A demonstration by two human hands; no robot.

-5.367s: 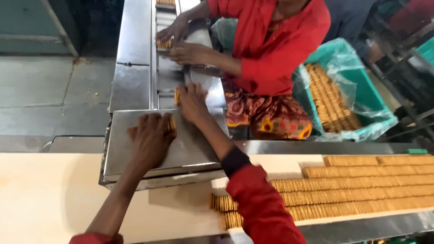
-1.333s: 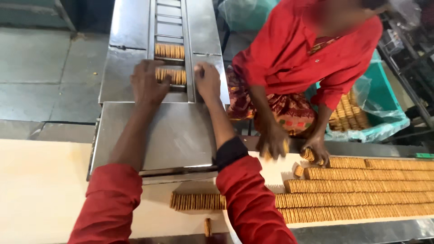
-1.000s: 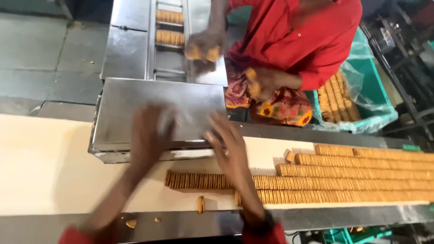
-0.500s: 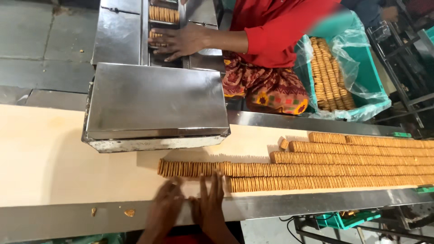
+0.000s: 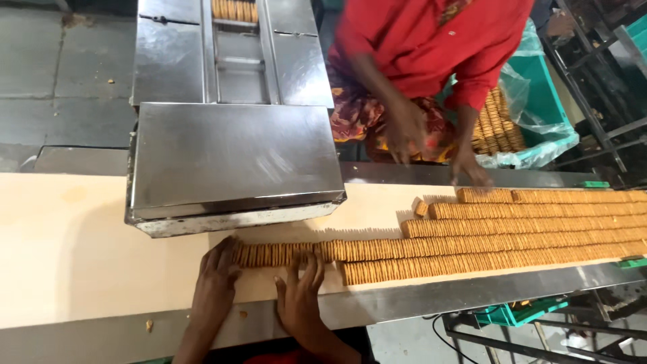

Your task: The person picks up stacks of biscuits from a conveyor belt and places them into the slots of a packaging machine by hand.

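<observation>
While both forearms reach in from the bottom edge, the left hand (image 5: 217, 273) lies flat with fingers pressed against the end of a long row of upright golden-brown biscuits (image 5: 290, 253) on the cream conveyor belt (image 5: 74, 249); the right hand (image 5: 298, 293) spreads wide, fingertips touching that row from the near side, gripping nothing. Beyond the brushed steel box cover (image 5: 232, 158), a co-worker's hands (image 5: 472, 168) hover by further biscuit rows near a clear-plastic-lined green crate (image 5: 546, 108)

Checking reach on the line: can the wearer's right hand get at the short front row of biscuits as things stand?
Probably yes. The right hand rests on the belt just left of the front row, palm down, nothing between them; the co-worker's hands are at the far rows.
</observation>
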